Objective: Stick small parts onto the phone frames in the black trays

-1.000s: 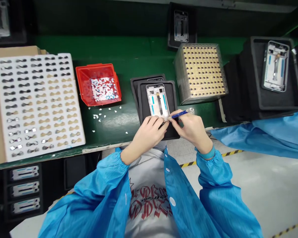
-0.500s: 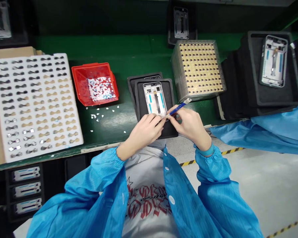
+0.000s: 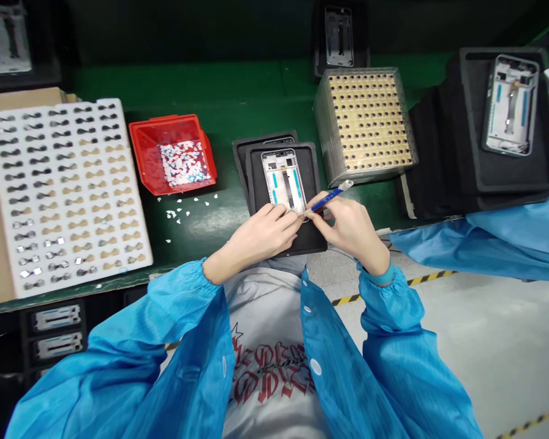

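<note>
Working at the near end of a phone frame (image 3: pixel 282 181) that lies face-up in a black foam tray (image 3: pixel 315 183), both hands meet right at its lower edge. The left hand (image 3: pixel 260 235) has its fingertips pressed down on the frame's bottom corner, fingers together and flat, pinning it in the tray. The right hand (image 3: pixel 352 228) is clamped on a blue pen-like tool (image 3: pixel 328 197), gripped like a pencil, its tip angled down to the spot just beside the left fingertips. What sits under the tip is too small to make out.

Doing this well looks like a matter of steadiness: the left hand holding the frame flat so it cannot rock in the foam, the right wrist low for light, controlled pressure at a shallow angle, and the tip kept off the blue strips running up the frame.

Left of the tray, a red bin (image 3: pixel 143 160) holds white scraps, with a few loose on the green bench (image 3: pixel 210 91). Further left is a white parts tray (image 3: pixel 66 189); behind on the right, a stack of gold-dotted trays (image 3: pixel 368 122). Another person's blue sleeve (image 3: pixel 494 244) rests at the right.
</note>
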Tool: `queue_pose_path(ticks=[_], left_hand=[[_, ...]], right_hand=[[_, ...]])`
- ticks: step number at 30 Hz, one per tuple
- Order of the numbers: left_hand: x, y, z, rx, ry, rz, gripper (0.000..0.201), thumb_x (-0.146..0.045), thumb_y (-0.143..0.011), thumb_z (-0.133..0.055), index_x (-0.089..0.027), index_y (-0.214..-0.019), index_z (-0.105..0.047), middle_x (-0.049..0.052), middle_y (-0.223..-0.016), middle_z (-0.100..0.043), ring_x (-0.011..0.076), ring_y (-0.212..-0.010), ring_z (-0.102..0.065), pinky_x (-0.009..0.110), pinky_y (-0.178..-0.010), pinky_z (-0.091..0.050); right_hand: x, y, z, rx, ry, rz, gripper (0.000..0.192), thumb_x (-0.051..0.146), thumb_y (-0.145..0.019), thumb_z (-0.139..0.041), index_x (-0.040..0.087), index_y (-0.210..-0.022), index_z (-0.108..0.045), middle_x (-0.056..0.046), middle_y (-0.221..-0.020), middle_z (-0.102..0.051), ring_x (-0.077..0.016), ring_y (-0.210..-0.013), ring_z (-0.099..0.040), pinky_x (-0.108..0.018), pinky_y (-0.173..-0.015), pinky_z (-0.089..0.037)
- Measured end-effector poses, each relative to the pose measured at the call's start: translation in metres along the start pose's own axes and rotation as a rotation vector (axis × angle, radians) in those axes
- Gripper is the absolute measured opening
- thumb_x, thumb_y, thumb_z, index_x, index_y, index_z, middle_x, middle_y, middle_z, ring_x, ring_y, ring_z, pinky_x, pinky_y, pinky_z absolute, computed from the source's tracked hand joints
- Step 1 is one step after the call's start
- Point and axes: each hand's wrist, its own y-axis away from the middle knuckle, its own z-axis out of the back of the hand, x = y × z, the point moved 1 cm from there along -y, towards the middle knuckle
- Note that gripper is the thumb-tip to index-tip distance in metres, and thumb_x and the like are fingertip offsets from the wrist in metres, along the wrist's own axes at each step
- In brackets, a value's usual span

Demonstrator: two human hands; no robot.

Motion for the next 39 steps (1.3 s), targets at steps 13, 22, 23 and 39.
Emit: queue_pose_path(ticks=[13, 22, 23, 39], left_hand=[[0.006, 0.004, -0.002, 0.036, 0.187, 0.114, 0.042, -0.034, -0.111, -0.053, -0.012, -0.144, -0.065, 0.016, -0.117, -0.071, 0.0315, -0.11, -0.063, 0.042, -0.089, -0.048], [-0.001, -0.006, 0.001, 0.148, 0.143, 0.056, 0.05, -0.031, -0.108, -0.06, -0.005, -0.15, -0.06, 0.019, -0.123, -0.073, 0.0326, -0.122, -0.064, 0.04, -0.099, -0.049], [-0.002, -0.006, 0.004, 0.135, 0.177, 0.076, 0.051, -0.033, -0.108, -0.061, -0.006, -0.15, -0.061, 0.018, -0.125, -0.073, 0.0321, -0.123, -0.065, 0.04, -0.101, -0.049], [0.018, 0.221, 0.045, -0.563, -0.205, 1.36, 0.025, -0.026, -0.107, -0.057, -0.023, -0.125, -0.075, 0.016, -0.127, -0.07, 0.0337, -0.123, -0.063, 0.057, -0.107, -0.054]], right_hand=[[-0.01, 0.009, -0.026, -0.419, -0.623, -0.286, 0.021, 0.042, -0.096, -0.074, 0.023, -0.103, -0.068, -0.007, -0.104, -0.083, -0.0216, -0.091, -0.082, -0.028, -0.064, -0.062], [-0.017, 0.007, -0.03, -0.438, -0.627, -0.331, 0.03, 0.05, -0.096, -0.077, 0.022, -0.104, -0.069, -0.009, -0.102, -0.083, -0.023, -0.088, -0.082, -0.027, -0.058, -0.061], [-0.013, 0.006, -0.026, -0.435, -0.595, -0.318, 0.03, 0.05, -0.095, -0.078, 0.022, -0.103, -0.069, -0.009, -0.1, -0.082, -0.0234, -0.086, -0.081, -0.028, -0.057, -0.061], [0.232, -0.17, -0.087, 0.385, -0.437, 0.516, 0.01, 0.019, -0.098, -0.07, 0.022, -0.105, -0.076, -0.007, -0.1, -0.082, -0.0295, -0.092, -0.08, -0.041, -0.081, -0.065]])
